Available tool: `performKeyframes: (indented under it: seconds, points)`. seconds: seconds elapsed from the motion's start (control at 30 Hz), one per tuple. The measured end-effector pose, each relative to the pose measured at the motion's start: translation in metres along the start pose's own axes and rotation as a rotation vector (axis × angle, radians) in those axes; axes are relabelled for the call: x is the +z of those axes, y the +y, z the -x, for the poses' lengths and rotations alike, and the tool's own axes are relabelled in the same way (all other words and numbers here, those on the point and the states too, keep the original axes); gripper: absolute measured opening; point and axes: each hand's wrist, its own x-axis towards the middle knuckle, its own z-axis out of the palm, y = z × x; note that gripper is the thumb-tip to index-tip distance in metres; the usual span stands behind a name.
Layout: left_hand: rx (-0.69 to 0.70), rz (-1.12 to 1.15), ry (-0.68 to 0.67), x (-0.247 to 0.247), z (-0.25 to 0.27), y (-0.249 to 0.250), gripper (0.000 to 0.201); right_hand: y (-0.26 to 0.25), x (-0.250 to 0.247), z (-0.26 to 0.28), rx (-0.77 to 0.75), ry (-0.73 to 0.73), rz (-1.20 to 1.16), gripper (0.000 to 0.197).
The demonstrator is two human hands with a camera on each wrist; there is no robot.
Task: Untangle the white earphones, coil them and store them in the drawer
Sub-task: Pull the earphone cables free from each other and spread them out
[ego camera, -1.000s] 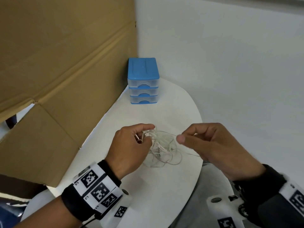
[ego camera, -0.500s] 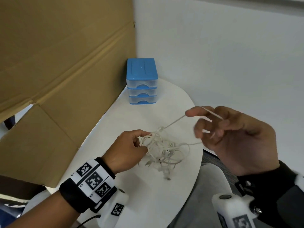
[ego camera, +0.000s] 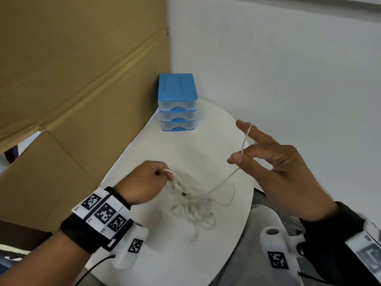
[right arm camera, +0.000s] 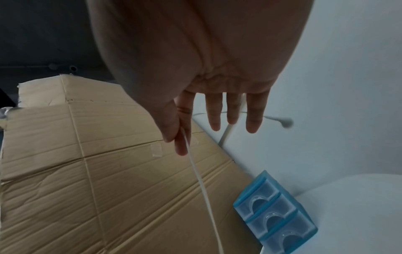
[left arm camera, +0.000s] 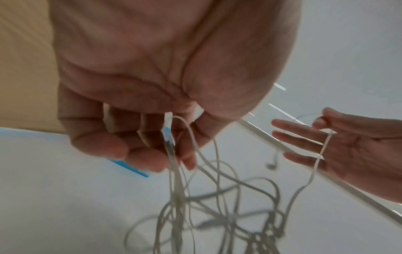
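The white earphones [ego camera: 193, 205] hang as a loose tangle just above the white table [ego camera: 185, 149]. My left hand [ego camera: 168, 175] pinches several strands at the tangle's upper left, its fingers curled round them [left arm camera: 172, 151]. A single strand runs from the tangle up to my right hand [ego camera: 239, 157], raised to the right. There the thumb and forefinger pinch the cord [right arm camera: 202, 185], which loops on over a straight finger. One earbud [right arm camera: 287, 122] dangles beyond the right fingers. The blue three-drawer unit [ego camera: 177, 104] stands at the table's far end with all drawers closed.
A large cardboard sheet [ego camera: 72, 79] leans along the table's left side. A white wall [ego camera: 288, 69] runs behind and to the right. The table's curved right edge [ego camera: 250, 195] lies under my right hand, with grey floor beyond it.
My right hand has risen and moved right, drawing one strand out of the tangle and spreading its other fingers. My left hand kept its pinch and shifted slightly left; the tangle hangs looser.
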Motion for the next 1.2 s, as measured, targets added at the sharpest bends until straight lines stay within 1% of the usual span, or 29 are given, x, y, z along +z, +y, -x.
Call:
performKeyframes:
  seconds: [0.07,0.1,0.13,0.17,0.2,0.23,0.27,0.33,0.4,0.43,0.5,0.53,0.63,0.7,0.73,0.77,0.83,0.9,0.93,1.0,1.1,1.17,1.2]
  points:
    - [0.006,0.047,0.192,-0.007,-0.002,-0.001,0.026,-0.002,-0.001,-0.001,0.011,0.006,-0.003,0.03]
    - [0.065,-0.008,0.269,-0.008,0.0,0.002,0.032,-0.003,0.0,-0.001,0.01,0.004,-0.007,0.029]
    - [0.18,-0.102,0.31,-0.007,0.004,0.006,0.048,-0.004,0.0,-0.001,0.003,0.0,-0.014,0.029]
    - [0.329,-0.181,0.303,-0.002,0.009,0.012,0.065,-0.005,0.001,0.0,-0.004,-0.003,-0.023,0.028]
    - [0.444,-0.244,0.252,0.005,0.013,0.017,0.077,-0.006,0.002,0.001,-0.01,-0.01,-0.03,0.028]
    - [0.503,-0.3,0.173,0.015,0.016,0.021,0.085,-0.007,0.002,0.002,-0.012,-0.023,-0.037,0.027]
    - [0.5,-0.356,0.099,0.026,0.017,0.021,0.09,-0.009,0.003,0.003,-0.012,-0.043,-0.047,0.024]
    - [0.399,-0.448,-0.017,0.046,0.016,0.012,0.095,-0.013,0.004,0.006,-0.03,-0.078,-0.083,0.019]
    - [0.296,-0.514,-0.073,0.059,0.014,-0.002,0.086,-0.018,0.002,0.009,-0.068,-0.099,-0.134,0.017]
    - [0.274,-0.54,-0.081,0.063,0.013,-0.01,0.077,-0.021,0.001,0.01,-0.095,-0.103,-0.155,0.018]
    - [0.273,-0.575,-0.072,0.068,0.012,-0.028,0.052,-0.024,0.0,0.011,-0.141,-0.088,-0.176,0.02]
    - [0.284,-0.578,-0.066,0.071,0.012,-0.036,0.043,-0.024,-0.001,0.011,-0.151,-0.073,-0.179,0.02]
    - [0.367,-0.525,-0.048,0.071,0.014,-0.049,0.032,-0.021,-0.002,0.007,-0.146,0.008,-0.2,0.02]
    - [0.404,-0.54,-0.021,0.066,0.009,-0.054,0.034,-0.018,-0.007,0.003,-0.158,0.105,-0.176,0.017]
    - [0.398,-0.56,-0.004,0.061,0.006,-0.055,0.037,-0.018,-0.013,0.002,-0.173,0.169,-0.157,0.016]
    - [0.345,-0.588,-0.007,0.054,0.004,-0.057,0.036,-0.019,-0.02,0.001,-0.191,0.236,-0.153,0.015]
    - [0.207,-0.639,-0.033,0.039,-0.002,-0.065,0.025,-0.023,-0.037,0.0,-0.233,0.348,-0.18,0.018]
    - [0.124,-0.645,-0.038,0.031,-0.007,-0.072,0.017,-0.029,-0.049,0.0,-0.264,0.406,-0.197,0.022]
    - [0.129,-0.605,-0.025,0.029,-0.01,-0.074,0.016,-0.031,-0.052,-0.002,-0.256,0.42,-0.207,0.022]
    - [0.178,-0.492,0.005,0.029,-0.012,-0.071,0.015,-0.032,-0.051,-0.013,-0.181,0.409,-0.214,0.02]
    - [0.245,-0.309,0.048,0.027,-0.006,-0.052,0.011,-0.021,-0.04,-0.041,0.01,0.333,-0.201,0.023]
    - [0.307,-0.164,0.042,0.025,0.002,-0.035,0.01,-0.005,-0.031,-0.061,0.121,0.31,-0.192,0.025]
    - [0.313,-0.077,0.02,0.024,0.006,-0.03,0.012,0.006,-0.026,-0.069,0.172,0.298,-0.183,0.025]
